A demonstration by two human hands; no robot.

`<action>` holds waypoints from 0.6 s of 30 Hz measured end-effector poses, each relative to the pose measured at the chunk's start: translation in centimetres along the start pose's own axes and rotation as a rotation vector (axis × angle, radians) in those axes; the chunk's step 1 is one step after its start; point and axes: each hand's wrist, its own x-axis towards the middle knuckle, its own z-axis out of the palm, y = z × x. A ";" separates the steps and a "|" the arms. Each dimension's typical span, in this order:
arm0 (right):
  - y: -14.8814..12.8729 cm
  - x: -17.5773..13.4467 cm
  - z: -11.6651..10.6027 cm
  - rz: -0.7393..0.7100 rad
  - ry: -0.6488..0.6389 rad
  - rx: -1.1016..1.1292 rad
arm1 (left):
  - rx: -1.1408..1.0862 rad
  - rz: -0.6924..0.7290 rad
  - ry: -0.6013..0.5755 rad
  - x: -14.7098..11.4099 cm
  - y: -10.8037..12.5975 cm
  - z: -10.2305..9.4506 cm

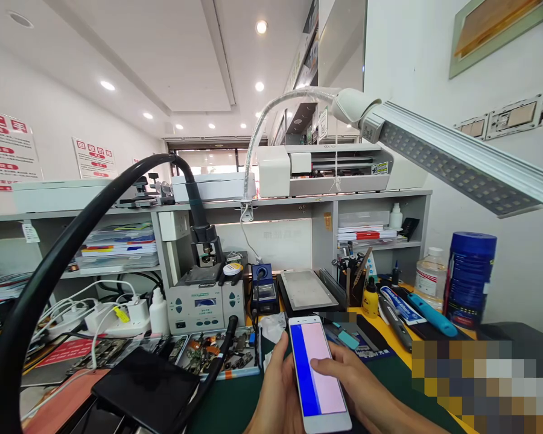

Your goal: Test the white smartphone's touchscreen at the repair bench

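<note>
A white smartphone [331, 389] is held upright, leaning slightly, low in the middle of the head view. Its lit screen shows a blue band on the left and pale pink on the right. My left hand [275, 389] is closed round the phone's left edge, its thumb along the side. From the right, my right hand [357, 375] grips the other edge, with the thumb lying on the screen. Most fingers of both hands are hidden behind the phone. Beneath them lies a dark green mat [235, 401].
A black hose [95, 187] arches across the left. A hot air station [203, 307], a tray of small parts [257, 361] and a black panel [145, 386] stand left of my hands. A lamp [457, 160] hangs overhead right; tools and a blue canister [473, 277] are at right.
</note>
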 end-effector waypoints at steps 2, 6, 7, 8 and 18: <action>0.1 0.0 -0.1 0.005 -0.007 0.020 | 0.008 0.011 -0.040 0.2 -0.2 -0.4; -0.1 -0.1 0.0 0.025 -0.062 0.096 | -0.014 0.016 -0.043 0.3 -0.2 -0.6; -0.2 -0.2 0.0 0.025 -0.074 0.114 | -0.017 0.015 -0.042 0.2 -0.2 -0.5; -0.3 -0.3 0.1 0.026 -0.081 0.127 | -0.016 0.014 -0.043 0.2 -0.2 -0.5; -0.1 -0.1 0.3 0.011 0.009 0.063 | -0.009 -0.003 -0.021 -0.4 0.0 0.3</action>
